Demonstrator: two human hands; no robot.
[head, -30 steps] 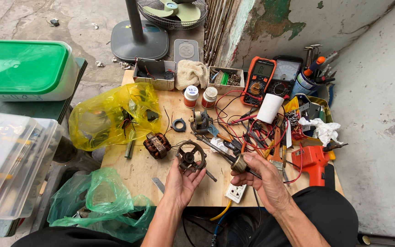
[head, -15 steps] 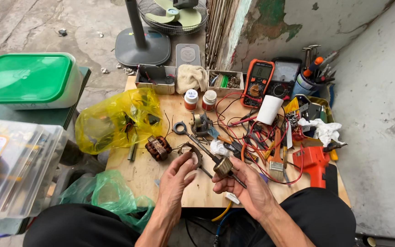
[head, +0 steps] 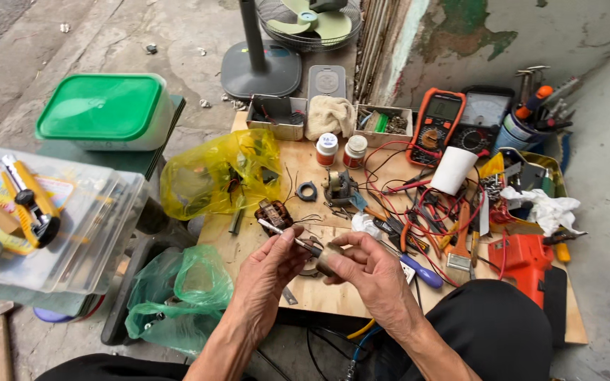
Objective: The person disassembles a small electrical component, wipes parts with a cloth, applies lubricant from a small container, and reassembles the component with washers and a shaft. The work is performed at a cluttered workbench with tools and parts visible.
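Observation:
Over the near edge of a wooden board [head: 262, 152], my two hands hold a small motor rotor [head: 325, 259] between them. My right hand [head: 372, 271] wraps the rotor's metal cylinder. My left hand [head: 266, 271] pinches its thin steel shaft [head: 277, 231], which points up and to the left. A round metal end cover lies on the board beneath my hands, mostly hidden. Just beyond the shaft tip sits a stator with copper windings [head: 274, 212].
A yellow plastic bag [head: 210, 176] lies at the board's left; a green bag [head: 178, 289] hangs below it. Two multimeters [head: 435, 125], red wires [head: 432, 204], a white cup [head: 453, 169] and an orange tool [head: 524, 257] crowd the right. Plastic boxes [head: 107, 113] stand left, a fan base [head: 259, 67] behind.
My left hand left the round end cover on the board and joined my right hand on the rotor. The rotor has come nearer to me, its shaft now pointing left.

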